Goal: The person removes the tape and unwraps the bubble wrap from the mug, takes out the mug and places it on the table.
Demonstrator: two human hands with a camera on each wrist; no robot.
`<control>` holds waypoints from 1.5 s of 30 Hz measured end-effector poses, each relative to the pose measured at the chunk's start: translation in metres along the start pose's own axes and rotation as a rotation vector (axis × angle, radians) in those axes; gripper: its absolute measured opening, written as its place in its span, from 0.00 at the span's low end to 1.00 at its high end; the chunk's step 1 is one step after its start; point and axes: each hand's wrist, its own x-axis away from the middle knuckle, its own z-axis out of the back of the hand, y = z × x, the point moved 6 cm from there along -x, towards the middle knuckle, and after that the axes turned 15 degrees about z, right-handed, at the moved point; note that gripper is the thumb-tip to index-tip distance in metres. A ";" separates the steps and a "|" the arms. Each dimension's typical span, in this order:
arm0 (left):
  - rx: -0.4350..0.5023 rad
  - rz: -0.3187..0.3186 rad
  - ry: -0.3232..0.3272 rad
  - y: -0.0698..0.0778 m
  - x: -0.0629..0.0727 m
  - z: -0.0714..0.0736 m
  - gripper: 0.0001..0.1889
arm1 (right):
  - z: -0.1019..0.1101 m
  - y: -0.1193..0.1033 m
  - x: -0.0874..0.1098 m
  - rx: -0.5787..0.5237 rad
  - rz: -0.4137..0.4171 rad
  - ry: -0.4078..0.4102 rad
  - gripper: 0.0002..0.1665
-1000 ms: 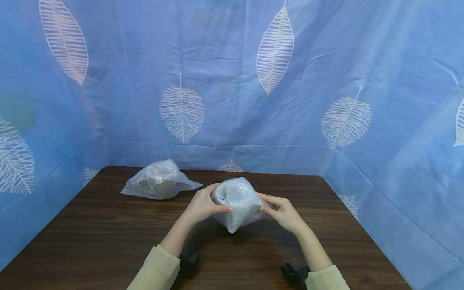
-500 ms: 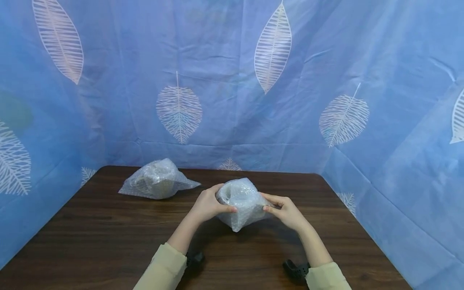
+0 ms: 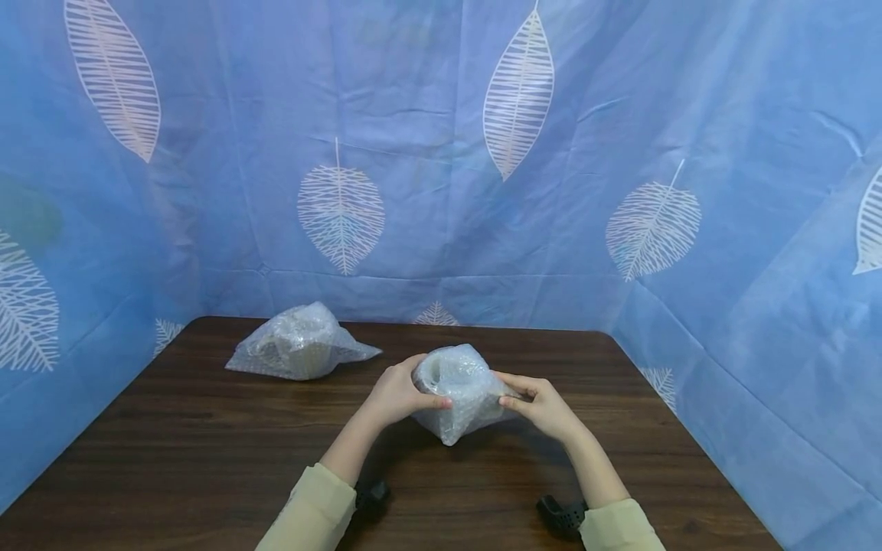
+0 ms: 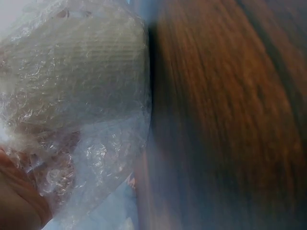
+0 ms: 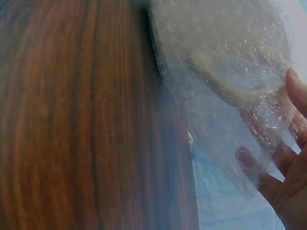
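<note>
A cream mug wrapped in bubble wrap (image 3: 458, 394) stands at the middle of the table, its open mouth showing through the wrap in the head view. The ribbed wall of the wrapped mug (image 4: 86, 67) fills much of the left wrist view. Through the plastic in the right wrist view, a curved handle (image 5: 223, 91) shows. My left hand (image 3: 400, 394) grips the mug's left side, thumb across the front and fingers behind. On the other side, my right hand (image 3: 540, 405) holds the wrap near the handle between thumb and fingers.
Another bubble-wrapped bundle (image 3: 299, 348), pale inside, lies at the back left of the dark wooden table (image 3: 227, 451). A blue curtain with white leaves (image 3: 427, 153) hangs close behind and along both sides. Black straps (image 3: 561, 516) circle the wrists.
Both hands have kept hold of the wrapped mug, which has shifted slightly to the right and then a touch nearer. The back bundle has stayed in place; the head view has moved a little.
</note>
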 end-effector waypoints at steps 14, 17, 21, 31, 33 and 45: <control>-0.081 -0.014 -0.068 0.000 0.003 0.003 0.59 | 0.003 -0.006 -0.002 0.031 -0.006 -0.013 0.30; -0.036 -0.045 -0.106 -0.002 0.004 0.010 0.54 | 0.003 -0.012 -0.003 0.059 0.044 -0.031 0.30; 0.023 -0.091 -0.141 -0.004 0.006 0.020 0.42 | 0.005 -0.023 -0.007 0.125 0.101 -0.023 0.29; 0.212 -0.061 -0.121 -0.006 -0.008 0.034 0.31 | -0.003 -0.064 -0.032 0.368 0.246 0.045 0.21; 0.240 -0.044 -0.127 -0.005 -0.012 0.033 0.30 | -0.011 -0.074 -0.040 0.425 0.267 0.022 0.19; 0.318 0.003 -0.259 -0.013 -0.020 0.012 0.27 | -0.049 -0.090 -0.070 0.657 0.212 -0.219 0.12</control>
